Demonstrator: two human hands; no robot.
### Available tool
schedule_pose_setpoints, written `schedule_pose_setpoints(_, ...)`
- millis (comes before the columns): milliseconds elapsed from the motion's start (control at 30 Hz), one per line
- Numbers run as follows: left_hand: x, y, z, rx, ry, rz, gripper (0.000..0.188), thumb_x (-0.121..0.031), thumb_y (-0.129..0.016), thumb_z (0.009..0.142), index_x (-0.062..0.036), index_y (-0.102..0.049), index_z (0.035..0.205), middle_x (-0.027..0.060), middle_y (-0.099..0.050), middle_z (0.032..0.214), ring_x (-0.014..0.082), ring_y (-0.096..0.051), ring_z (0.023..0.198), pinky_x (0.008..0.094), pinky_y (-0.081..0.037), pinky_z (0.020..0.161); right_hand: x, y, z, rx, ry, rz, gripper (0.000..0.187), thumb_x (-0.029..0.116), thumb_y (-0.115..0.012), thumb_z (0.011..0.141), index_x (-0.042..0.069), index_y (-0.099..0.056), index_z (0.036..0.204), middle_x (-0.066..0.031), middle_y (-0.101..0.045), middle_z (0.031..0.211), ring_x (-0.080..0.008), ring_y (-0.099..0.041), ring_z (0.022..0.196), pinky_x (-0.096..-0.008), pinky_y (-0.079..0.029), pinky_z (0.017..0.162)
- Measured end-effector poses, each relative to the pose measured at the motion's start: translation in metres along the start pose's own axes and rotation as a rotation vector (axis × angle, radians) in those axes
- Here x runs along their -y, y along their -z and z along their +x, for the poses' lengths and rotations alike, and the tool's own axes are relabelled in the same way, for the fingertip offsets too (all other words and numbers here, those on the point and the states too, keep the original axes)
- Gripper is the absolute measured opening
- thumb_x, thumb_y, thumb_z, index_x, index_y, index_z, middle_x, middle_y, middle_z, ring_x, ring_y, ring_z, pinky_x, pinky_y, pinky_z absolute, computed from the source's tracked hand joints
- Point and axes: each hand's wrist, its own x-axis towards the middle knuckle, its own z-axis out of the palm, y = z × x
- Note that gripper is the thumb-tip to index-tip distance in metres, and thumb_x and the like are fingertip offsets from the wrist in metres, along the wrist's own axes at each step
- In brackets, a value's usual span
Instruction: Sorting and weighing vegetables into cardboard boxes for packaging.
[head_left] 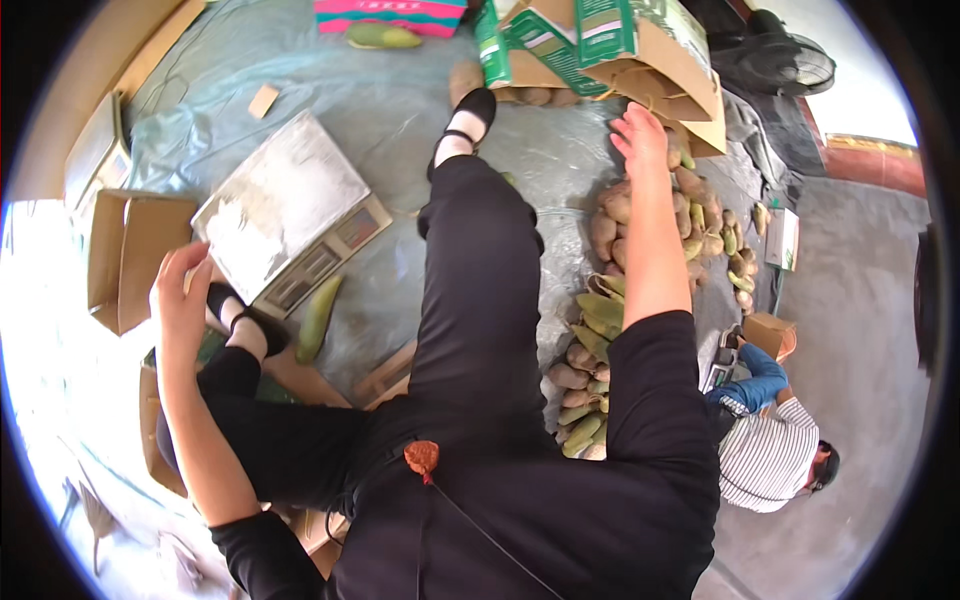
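My left hand (pixel 180 290) is raised beside the near left corner of a weighing scale (pixel 275 195) with a worn metal platform. Its fingers are apart and nothing shows in them. My right hand (pixel 643 143) reaches forward at the right, its fingers stretched out and seemingly holding nothing. Just past those fingers is an open green and white carton (pixel 650 85), lying with its brown flaps toward me. Below my right forearm lies a pile of brown root vegetables (pixel 608 235) mixed with long green radishes (pixel 600 315). One green radish (pixel 318 318) rests against the scale's front.
An open cardboard box (pixel 135 260) stands left of the scale. A pink and blue box (pixel 390 14) sits at the far edge, with a green radish (pixel 383 36) before it. A black fan (pixel 790 62) stands far right. Another person in a striped top (pixel 765 455) sits at the right.
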Motion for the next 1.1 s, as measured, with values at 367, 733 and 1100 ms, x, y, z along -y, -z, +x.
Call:
schedule_pose_setpoints(367,-0.033,-0.012,0.013,0.031,0.031,-0.002,0.021,-0.002,-0.057,0.079,0.0014,-0.063,0.098,0.0128,-0.062,0.092,0.0257,-0.061,0.088,0.0316,-0.047,0.079,0.036,0.000,0.097,-0.161,-0.146,0.720,0.067,0.037,-0.061,0.086,0.000,-0.029,0.132,-0.0167,-0.037,0.134,-0.0315,-0.047,0.116,-0.0452,-0.043,0.095)
schedule_pose_setpoints(733,-0.031,-0.011,0.021,0.025,-0.005,0.010,0.019,-0.006,-0.060,0.078,-0.0008,-0.063,0.097,0.0124,-0.062,0.092,0.0297,-0.060,0.089,0.0347,-0.046,0.079,0.054,-0.003,0.185,-0.065,-0.215,0.877,0.021,0.012,-0.060,0.087,0.000,-0.051,0.102,-0.0120,-0.058,0.094,-0.0223,-0.051,0.079,-0.0360,-0.046,0.071)
schedule_pose_setpoints(1100,-0.039,0.002,0.019,-0.025,-0.013,-0.044,0.019,-0.004,-0.059,0.081,-0.0012,-0.063,0.100,0.0087,-0.062,0.094,0.0216,-0.061,0.089,0.0298,-0.046,0.079,0.096,0.009,0.013,0.559,-0.020,0.623,0.018,0.004,-0.057,0.086,0.003,-0.058,0.104,-0.0089,-0.064,0.098,-0.0199,-0.060,0.085,-0.0336,-0.048,0.067)
